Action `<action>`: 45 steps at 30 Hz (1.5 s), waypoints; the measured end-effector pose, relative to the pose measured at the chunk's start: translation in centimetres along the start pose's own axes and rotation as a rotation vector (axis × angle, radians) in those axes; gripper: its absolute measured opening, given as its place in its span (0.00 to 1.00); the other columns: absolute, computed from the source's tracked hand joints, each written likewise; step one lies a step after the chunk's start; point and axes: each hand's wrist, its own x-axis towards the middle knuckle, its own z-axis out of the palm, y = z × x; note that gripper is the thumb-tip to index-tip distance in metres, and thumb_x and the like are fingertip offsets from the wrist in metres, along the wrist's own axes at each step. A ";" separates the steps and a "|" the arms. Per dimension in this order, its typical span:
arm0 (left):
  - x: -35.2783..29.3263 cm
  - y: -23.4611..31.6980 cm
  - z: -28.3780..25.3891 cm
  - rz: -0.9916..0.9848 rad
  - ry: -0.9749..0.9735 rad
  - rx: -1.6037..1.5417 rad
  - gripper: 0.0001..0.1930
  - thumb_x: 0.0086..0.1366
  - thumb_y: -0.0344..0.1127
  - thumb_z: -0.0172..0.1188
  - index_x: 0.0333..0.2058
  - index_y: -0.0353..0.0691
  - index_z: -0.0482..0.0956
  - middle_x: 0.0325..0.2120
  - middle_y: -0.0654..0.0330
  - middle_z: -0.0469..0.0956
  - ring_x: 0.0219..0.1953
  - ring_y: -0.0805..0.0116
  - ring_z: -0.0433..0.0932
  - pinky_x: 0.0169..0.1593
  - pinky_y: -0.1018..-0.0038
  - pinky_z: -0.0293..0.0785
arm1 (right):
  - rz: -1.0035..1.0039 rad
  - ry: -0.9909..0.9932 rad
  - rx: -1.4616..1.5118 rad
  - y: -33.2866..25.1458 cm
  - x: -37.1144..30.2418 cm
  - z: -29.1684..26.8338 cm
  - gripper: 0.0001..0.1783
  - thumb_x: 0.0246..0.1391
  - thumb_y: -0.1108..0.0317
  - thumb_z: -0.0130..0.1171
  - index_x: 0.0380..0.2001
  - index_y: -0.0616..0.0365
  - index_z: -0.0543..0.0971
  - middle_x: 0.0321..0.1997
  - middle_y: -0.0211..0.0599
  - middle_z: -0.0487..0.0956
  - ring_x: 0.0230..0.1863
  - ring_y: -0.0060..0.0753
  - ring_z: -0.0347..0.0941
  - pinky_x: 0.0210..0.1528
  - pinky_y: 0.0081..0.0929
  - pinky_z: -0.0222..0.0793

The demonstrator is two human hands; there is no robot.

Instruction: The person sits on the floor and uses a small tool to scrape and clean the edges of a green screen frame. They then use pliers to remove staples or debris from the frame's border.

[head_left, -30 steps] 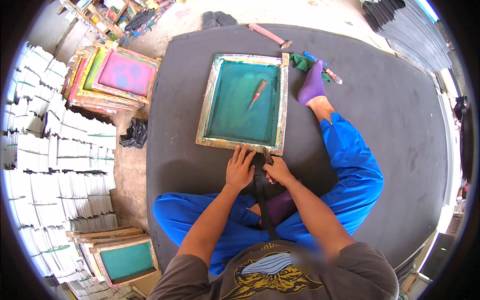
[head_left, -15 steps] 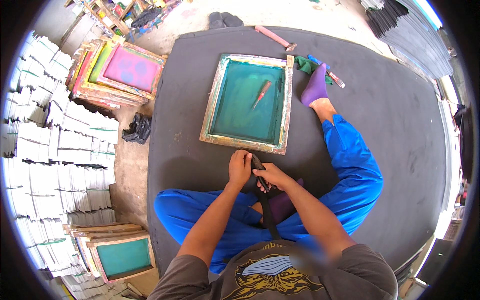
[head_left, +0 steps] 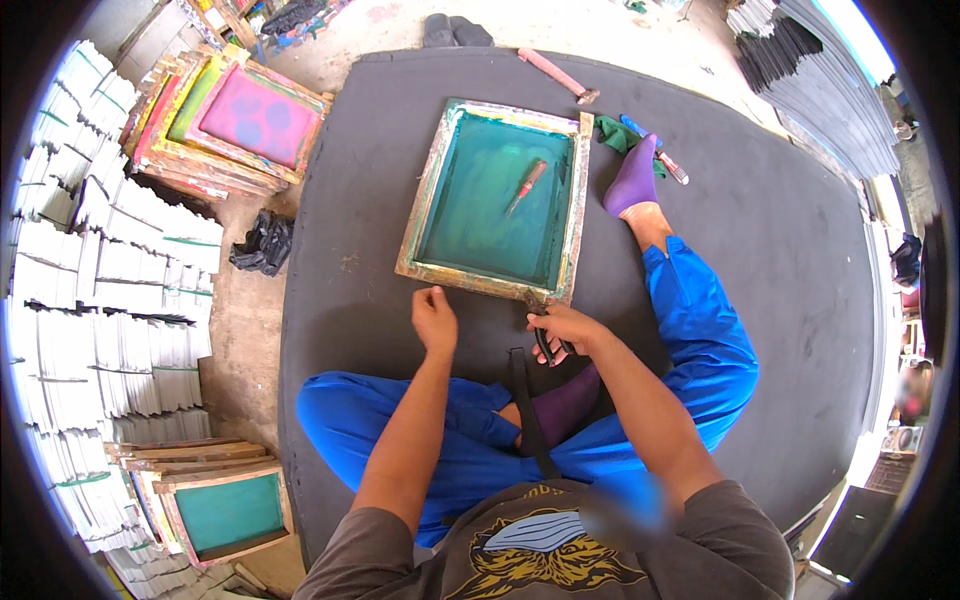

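Note:
A wooden screen-printing frame (head_left: 424,200) with green mesh (head_left: 470,190) lies on the dark mat in front of me. A screwdriver (head_left: 527,186) with a reddish handle rests on the mesh. My right hand (head_left: 570,328) is closed round black-handled pliers (head_left: 544,345), their jaws up at the frame's near edge, towards its right corner. Whether the jaws grip anything is too small to tell. My left hand (head_left: 434,320) has its fingers curled together just below the frame's near left part; what they may hold is hidden. A black strap (head_left: 527,410) runs between my legs.
Beyond the frame lies a hammer (head_left: 552,73). Beside my purple-socked foot (head_left: 632,180) are a green cloth (head_left: 617,134) and a red-and-white tool (head_left: 674,170). Stacked frames (head_left: 225,110), a black bag (head_left: 264,243) and piled white sheets (head_left: 110,350) stand left of the dark mat (head_left: 790,270).
My hands, close together on the pliers before, have parted. The left moved left; the right carried the pliers right and up to the frame's near edge. The view has shifted slightly.

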 end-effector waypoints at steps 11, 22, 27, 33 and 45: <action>8.0 -2.7 -4.5 -0.302 0.412 0.143 0.15 0.72 0.43 0.61 0.42 0.33 0.81 0.40 0.46 0.85 0.43 0.44 0.83 0.49 0.53 0.77 | 0.057 -0.087 -0.129 -1.8 -0.2 -1.9 0.24 0.71 0.50 0.54 0.51 0.65 0.75 0.36 0.58 0.85 0.32 0.49 0.86 0.32 0.51 0.83; 7.8 -2.6 -4.6 -0.097 0.251 0.125 0.16 0.68 0.40 0.65 0.49 0.35 0.81 0.42 0.51 0.82 0.46 0.50 0.81 0.52 0.57 0.76 | 0.124 -0.120 -0.137 -1.8 1.4 -3.1 0.23 0.70 0.51 0.55 0.51 0.63 0.76 0.33 0.54 0.84 0.30 0.46 0.84 0.31 0.51 0.82; 3.3 0.6 -1.8 0.389 0.030 0.319 0.16 0.65 0.39 0.67 0.49 0.38 0.80 0.46 0.52 0.78 0.52 0.48 0.76 0.55 0.55 0.72 | 0.133 -0.014 -0.244 -2.4 1.3 -2.2 0.17 0.65 0.59 0.57 0.43 0.64 0.78 0.28 0.49 0.80 0.24 0.43 0.79 0.25 0.50 0.78; -2.1 2.9 0.3 0.781 -0.317 0.382 0.15 0.64 0.38 0.66 0.48 0.42 0.80 0.51 0.54 0.77 0.53 0.49 0.75 0.56 0.53 0.72 | -0.119 0.330 -0.249 -0.2 1.1 1.9 0.18 0.60 0.65 0.55 0.28 0.76 0.75 0.21 0.50 0.78 0.14 0.42 0.76 0.14 0.43 0.72; -3.2 2.1 0.5 0.768 -0.419 0.406 0.20 0.64 0.36 0.66 0.53 0.41 0.79 0.57 0.53 0.75 0.58 0.48 0.74 0.62 0.54 0.70 | -0.415 0.778 -0.633 4.8 4.3 4.1 0.18 0.61 0.61 0.56 0.37 0.71 0.80 0.26 0.60 0.83 0.21 0.51 0.82 0.33 0.45 0.82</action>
